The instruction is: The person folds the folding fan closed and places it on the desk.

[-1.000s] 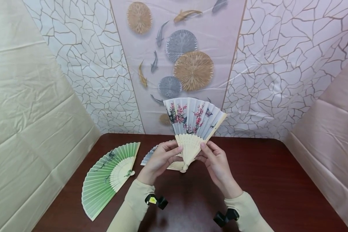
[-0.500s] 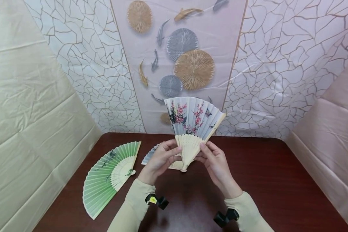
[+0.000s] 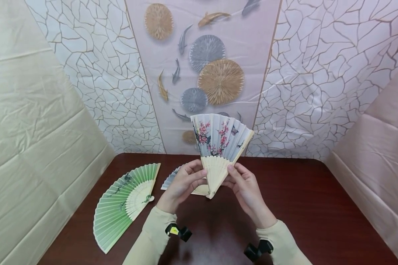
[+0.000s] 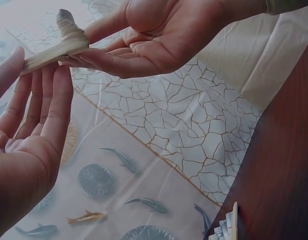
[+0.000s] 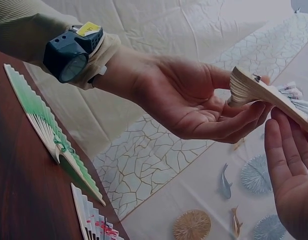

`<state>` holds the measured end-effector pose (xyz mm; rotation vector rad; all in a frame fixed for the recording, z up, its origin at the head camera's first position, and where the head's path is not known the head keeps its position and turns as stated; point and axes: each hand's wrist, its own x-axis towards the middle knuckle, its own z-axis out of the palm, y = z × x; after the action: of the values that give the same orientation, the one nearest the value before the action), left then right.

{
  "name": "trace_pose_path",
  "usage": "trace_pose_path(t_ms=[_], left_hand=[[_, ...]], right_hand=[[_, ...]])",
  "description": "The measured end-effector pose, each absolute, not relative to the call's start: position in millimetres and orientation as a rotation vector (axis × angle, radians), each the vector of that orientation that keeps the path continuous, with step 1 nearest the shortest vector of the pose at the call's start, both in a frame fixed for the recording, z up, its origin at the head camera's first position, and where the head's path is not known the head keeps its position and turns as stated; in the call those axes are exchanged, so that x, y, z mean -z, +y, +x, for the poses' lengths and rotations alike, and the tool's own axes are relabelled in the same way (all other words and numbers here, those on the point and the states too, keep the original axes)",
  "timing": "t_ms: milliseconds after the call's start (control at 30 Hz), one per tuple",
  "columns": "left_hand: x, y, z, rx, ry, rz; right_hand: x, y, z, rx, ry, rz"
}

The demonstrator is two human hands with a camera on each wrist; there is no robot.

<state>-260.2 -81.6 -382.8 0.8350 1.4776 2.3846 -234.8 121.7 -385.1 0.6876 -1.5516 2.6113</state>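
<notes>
Both hands hold up a white folding fan (image 3: pixel 220 136) with pink blossom, a butterfly and pale wooden ribs, spread partway. My left hand (image 3: pixel 182 186) pinches the ribs on its left side between thumb and fingers. On the right edge, the thumb and fingers of my right hand (image 3: pixel 248 193) grip the guard stick. The ribs narrow to the pivot below the hands. In the right wrist view the ribs (image 5: pixel 244 87) appear nearly edge-on between the fingertips. Behind my left hand, a second pale fan (image 3: pixel 200 189) lies partly hidden on the table.
A green folding fan (image 3: pixel 119 200) lies spread on the dark red table (image 3: pixel 302 206) at the left. Patterned cloth (image 3: pixel 302 73) hangs behind the table, with beige cloth (image 3: pixel 46 129) along the left side. Each wrist wears a small black camera (image 3: pixel 185 233).
The spread of the held fan narrows a little, its left and right edges drawing inward. Its top sits slightly lower. Both hands keep their grip, and the other fans stay put.
</notes>
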Motion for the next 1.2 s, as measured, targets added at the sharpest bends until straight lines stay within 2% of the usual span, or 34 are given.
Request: trace_pose_path(t_ms=[1200], left_hand=[[389.5,-81.4,-260.6,-2.378,1.41,0.836]], right_hand=[[392.1,118.6,-237.1,-2.585,-1.63,0.687]])
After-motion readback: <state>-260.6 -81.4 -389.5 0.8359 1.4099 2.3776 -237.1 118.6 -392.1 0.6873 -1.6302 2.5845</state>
